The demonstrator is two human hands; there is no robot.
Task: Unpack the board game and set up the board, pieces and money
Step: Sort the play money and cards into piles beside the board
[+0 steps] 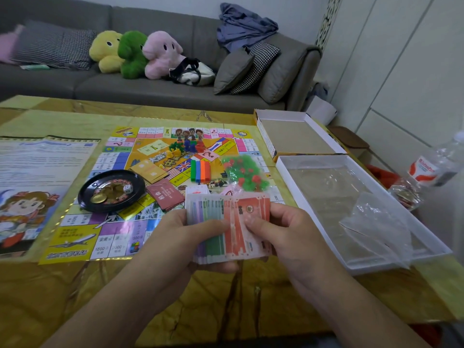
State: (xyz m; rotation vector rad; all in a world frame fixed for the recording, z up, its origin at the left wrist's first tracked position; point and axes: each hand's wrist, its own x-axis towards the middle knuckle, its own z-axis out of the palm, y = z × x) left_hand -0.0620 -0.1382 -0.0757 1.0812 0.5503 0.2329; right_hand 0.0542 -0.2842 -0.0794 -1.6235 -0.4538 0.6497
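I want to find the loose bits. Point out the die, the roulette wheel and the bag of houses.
die [127, 189]: head view, its white top face.
roulette wheel [86, 188]: head view, its black rim.
bag of houses [244, 173]: head view, its middle.

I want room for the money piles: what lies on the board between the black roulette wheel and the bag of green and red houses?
In the head view, the red card deck and colored bars lie between the wheel and the bag.

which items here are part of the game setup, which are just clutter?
Job: game board, play money held by left hand and right hand, roulette wheel, card decks, bag of houses, box tray.

Clutter: water bottle, plush toys, cushions.
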